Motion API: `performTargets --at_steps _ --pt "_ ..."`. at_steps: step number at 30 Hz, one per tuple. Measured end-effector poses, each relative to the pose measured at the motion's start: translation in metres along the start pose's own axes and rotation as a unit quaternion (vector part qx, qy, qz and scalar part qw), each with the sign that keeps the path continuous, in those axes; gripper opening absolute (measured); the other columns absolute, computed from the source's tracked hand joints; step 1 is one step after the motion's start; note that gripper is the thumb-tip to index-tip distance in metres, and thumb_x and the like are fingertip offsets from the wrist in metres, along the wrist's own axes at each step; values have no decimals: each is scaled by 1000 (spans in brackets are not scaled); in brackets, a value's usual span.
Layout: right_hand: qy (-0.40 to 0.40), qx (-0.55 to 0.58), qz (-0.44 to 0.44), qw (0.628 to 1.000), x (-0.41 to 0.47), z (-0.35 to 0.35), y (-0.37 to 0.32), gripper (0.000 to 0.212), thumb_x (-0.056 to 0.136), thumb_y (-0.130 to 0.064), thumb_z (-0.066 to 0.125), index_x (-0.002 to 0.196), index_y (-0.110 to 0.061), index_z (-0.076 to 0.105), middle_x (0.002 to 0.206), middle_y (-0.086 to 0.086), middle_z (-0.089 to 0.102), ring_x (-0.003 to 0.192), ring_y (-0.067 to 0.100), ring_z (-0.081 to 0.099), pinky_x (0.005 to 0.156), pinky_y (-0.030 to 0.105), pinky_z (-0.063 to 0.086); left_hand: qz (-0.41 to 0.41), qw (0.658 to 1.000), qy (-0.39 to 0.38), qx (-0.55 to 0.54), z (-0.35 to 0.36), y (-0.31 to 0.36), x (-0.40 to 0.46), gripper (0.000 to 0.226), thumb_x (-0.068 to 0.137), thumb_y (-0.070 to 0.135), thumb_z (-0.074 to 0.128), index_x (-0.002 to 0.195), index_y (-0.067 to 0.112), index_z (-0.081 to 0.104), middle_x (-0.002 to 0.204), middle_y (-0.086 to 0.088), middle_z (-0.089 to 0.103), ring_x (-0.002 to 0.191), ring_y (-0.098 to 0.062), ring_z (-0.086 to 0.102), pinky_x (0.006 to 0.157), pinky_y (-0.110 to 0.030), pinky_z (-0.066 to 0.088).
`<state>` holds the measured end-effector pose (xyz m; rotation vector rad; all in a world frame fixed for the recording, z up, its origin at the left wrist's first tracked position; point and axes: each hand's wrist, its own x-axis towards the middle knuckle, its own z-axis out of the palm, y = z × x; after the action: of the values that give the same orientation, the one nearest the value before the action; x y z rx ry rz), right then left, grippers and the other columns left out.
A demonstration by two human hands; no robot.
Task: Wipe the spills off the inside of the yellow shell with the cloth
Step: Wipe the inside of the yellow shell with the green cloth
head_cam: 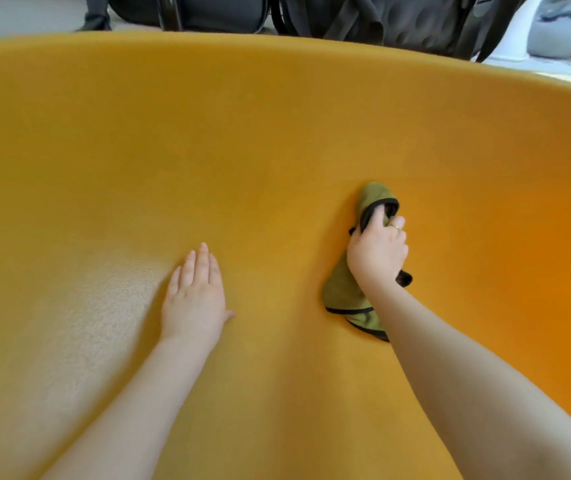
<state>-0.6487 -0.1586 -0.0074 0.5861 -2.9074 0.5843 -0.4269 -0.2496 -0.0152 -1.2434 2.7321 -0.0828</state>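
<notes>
Left hand (197,293) is just lying flat on the inside of the yellow shell (242,133), fingers straight and together, holding nothing. A bit further in and to the right, the right hand (377,252) has its fingers curled around a bunched-up olive green cloth (343,292) with black trim, which is touching the shell's inner surface. Past the rim there's some dark bags (381,19) on the floor.
</notes>
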Motion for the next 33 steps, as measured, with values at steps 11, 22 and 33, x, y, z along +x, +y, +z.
performTargets --at_steps 11,22,33 --pt "-86 -20 -239 967 -81 41 -121 56 90 -15 42 142 -28 27 135 15 35 109 33 43 84 39 32 -109 990 90 -29 9 -70 -25 62 94 18 28 147 6 -3 157 -8 -6 143 -20 5 113 -39 4" --pt "-172 -15 -559 811 -171 49 -121 47 71 -35 71 115 -23 62 102 17 59 77 31 57 64 33 38 -115 977 115 -135 -1 -79 -24 65 90 11 37 148 9 8 157 -5 2 142 -19 11 114 -34 5" --pt "-34 -128 -382 915 -54 42 -98 55 92 -12 41 142 -35 32 131 20 41 94 33 50 69 36 28 -96 994 48 -7 4 -80 -29 69 89 9 24 146 10 -15 153 -2 -25 142 -13 -12 114 -33 -6"
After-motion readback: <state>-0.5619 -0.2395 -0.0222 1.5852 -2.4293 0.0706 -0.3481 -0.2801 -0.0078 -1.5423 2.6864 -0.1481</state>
